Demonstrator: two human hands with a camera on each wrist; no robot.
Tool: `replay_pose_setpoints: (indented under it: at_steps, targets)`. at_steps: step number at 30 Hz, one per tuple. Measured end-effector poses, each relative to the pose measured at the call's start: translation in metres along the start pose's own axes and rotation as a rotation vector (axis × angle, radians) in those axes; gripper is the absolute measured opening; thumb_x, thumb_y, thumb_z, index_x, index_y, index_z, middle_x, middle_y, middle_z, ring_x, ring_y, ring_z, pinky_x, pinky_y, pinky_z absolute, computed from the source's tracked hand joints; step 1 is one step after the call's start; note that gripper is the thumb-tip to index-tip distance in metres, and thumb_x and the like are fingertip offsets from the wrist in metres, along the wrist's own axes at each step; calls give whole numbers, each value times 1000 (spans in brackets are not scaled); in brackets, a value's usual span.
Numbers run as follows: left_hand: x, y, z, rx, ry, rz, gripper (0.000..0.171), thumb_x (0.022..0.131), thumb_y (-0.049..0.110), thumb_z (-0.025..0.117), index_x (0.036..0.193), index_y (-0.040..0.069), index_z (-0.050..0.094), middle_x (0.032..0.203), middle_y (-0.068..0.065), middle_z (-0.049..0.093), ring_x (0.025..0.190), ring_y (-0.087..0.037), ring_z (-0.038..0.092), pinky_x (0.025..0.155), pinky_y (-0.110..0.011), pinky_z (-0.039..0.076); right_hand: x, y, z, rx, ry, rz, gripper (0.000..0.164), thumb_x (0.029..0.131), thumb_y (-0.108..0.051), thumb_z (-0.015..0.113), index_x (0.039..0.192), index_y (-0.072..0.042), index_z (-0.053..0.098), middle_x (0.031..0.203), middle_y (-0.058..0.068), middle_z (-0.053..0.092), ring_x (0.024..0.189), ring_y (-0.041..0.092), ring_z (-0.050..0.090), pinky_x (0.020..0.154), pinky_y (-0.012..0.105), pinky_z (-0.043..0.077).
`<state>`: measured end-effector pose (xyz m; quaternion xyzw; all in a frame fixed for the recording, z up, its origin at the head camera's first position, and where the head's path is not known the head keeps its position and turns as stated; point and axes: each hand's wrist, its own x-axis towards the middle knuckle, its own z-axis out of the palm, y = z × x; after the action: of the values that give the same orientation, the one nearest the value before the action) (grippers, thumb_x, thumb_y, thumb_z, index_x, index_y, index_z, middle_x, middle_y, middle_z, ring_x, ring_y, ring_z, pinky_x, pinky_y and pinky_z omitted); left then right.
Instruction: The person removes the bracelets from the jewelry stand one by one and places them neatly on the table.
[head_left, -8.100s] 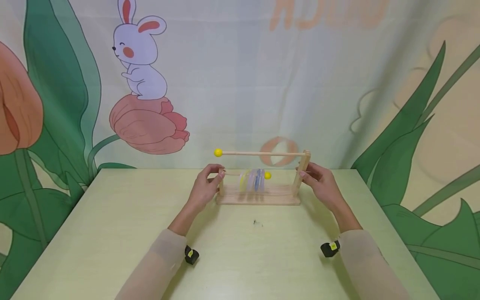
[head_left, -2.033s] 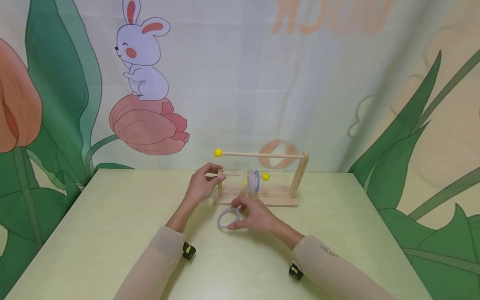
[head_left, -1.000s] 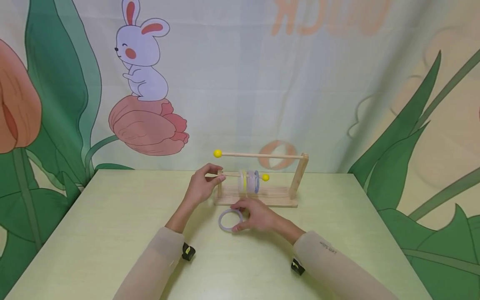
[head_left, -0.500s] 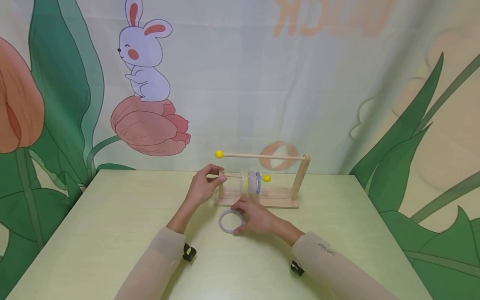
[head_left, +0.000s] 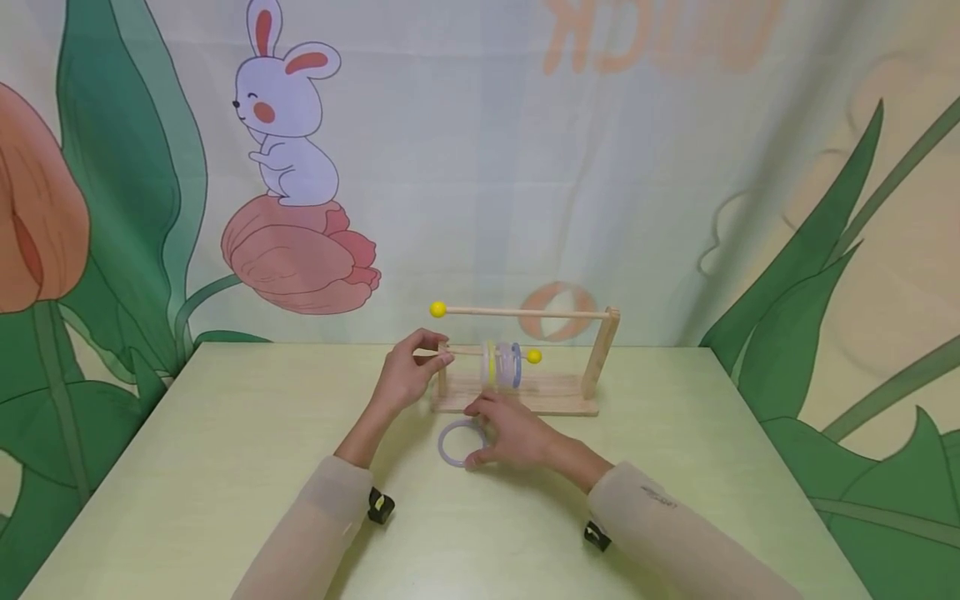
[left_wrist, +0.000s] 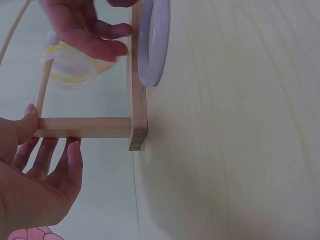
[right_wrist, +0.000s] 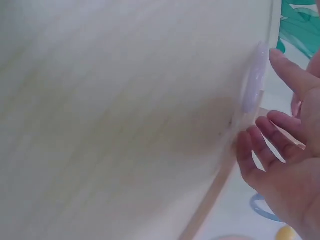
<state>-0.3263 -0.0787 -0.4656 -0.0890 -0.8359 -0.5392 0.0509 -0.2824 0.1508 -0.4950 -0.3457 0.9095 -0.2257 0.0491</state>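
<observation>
My left hand grips the short upright post of a wooden bangle stand, thumb on one side and fingers on the other in the left wrist view. Several bangles, clear, yellow, pale lilac and blue, hang on the lower dowel, which ends in a yellow ball. In front of the base, a pale lavender bangle lies flat on the table. Beside it hovers my right hand, thumb and fingers spread. A gap shows between those fingers and the bangle in the left wrist view.
The stand's upper dowel carries no bangles and ends in a yellow ball. A tall post rises at the right. Behind the table hangs a printed curtain.
Eight seconds ago my right hand was at the tall post. Later it held the lavender bangle tilted off the table; now the bangle lies flat, let go. My left hand stayed on the short post.
</observation>
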Motion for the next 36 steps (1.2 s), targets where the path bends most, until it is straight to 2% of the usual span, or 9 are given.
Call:
replay_pose_setpoints:
  at_steps: [7,11,14,17,21,24,30,36]
  targets:
    - [1,0,1,6,2,-9,34,101,26,76,131,14,68,126,-11,69,118,-37,71,97,-51,59,-14,-21,-26,-5,96,-93,54,85,-36,92,126,-6,71,122,8,67,112,26,64,95,42,55]
    - [1,0,2,6,7,-11,33,100,26,76,130,16,68,126,-10,69,117,-36,71,97,-50,60,-19,-27,-43,-91,170,-157,48,87,-32,90,125,-9,71,125,3,66,117,23,63,97,39,56]
    - [1,0,2,-2,7,-10,32,100,25,77,130,15,69,125,-10,69,116,-35,72,96,-50,60,-20,-23,-55,-188,257,-216,47,87,-28,91,125,-9,71,124,3,67,118,23,62,99,39,55]
    - [0,1,2,-7,9,-12,32,100,24,77,130,15,69,124,-10,69,116,-34,72,97,-50,60,-19,-16,-65,-239,348,-258,48,85,-25,93,124,-6,71,124,6,67,117,26,63,101,43,54]
    - [0,1,2,-1,15,-14,32,100,24,77,130,15,69,124,-10,70,116,-35,72,97,-51,59,-18,-3,-76,-261,410,-236,56,83,-23,94,129,-2,69,128,10,66,119,31,62,102,49,52]
    - [0,1,3,3,10,-16,32,100,25,77,130,15,69,125,-10,69,117,-35,72,97,-51,59,-18,7,-83,-265,395,-165,65,82,-24,95,135,-1,65,133,12,63,123,33,59,102,53,50]
    - [0,2,1,6,11,-13,33,100,24,77,131,15,68,126,-10,70,117,-35,72,97,-50,59,-13,21,-91,-274,287,-18,77,85,-31,92,147,-1,57,146,15,57,134,37,53,107,60,46]
    - [0,3,1,13,12,-26,34,100,25,77,131,15,68,126,-10,70,118,-35,71,98,-50,59,-7,28,-94,-270,191,52,79,88,-33,89,152,-4,53,151,14,54,138,39,50,108,62,44]
